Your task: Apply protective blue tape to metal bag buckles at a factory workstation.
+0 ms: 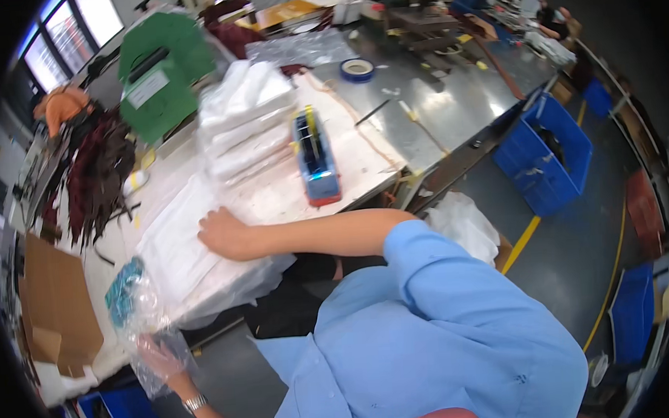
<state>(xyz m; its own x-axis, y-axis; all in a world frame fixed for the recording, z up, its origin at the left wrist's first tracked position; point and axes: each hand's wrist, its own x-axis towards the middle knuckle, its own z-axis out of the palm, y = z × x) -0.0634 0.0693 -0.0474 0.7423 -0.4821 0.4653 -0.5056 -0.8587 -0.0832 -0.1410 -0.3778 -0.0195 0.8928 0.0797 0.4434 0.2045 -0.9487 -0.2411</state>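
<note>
My right arm crosses in front of me, and my right hand [228, 235] rests on a flat white sheet-like packet [181, 236] on the table. Its fingers are slightly bent and apart, pressing on the packet. Low at the left, my left hand [161, 358] is at the table's edge, its fingers seen through a clear plastic bag [153, 381] that they grip. Just beyond it lies a crumpled clear wrapping with teal material [125, 289]. Behind my right hand rises a stack of white plastic-wrapped packets [247, 123]. A tape dispenser [317, 161] stands right of the stack.
A green metal machine [165, 74] stands behind the stack. Dark red strips [94, 172] hang at the left, above a cardboard box [59, 299]. A blue tape roll [357, 70] lies on the metal table [450, 112]. A blue bin [547, 152] sits on the floor, right.
</note>
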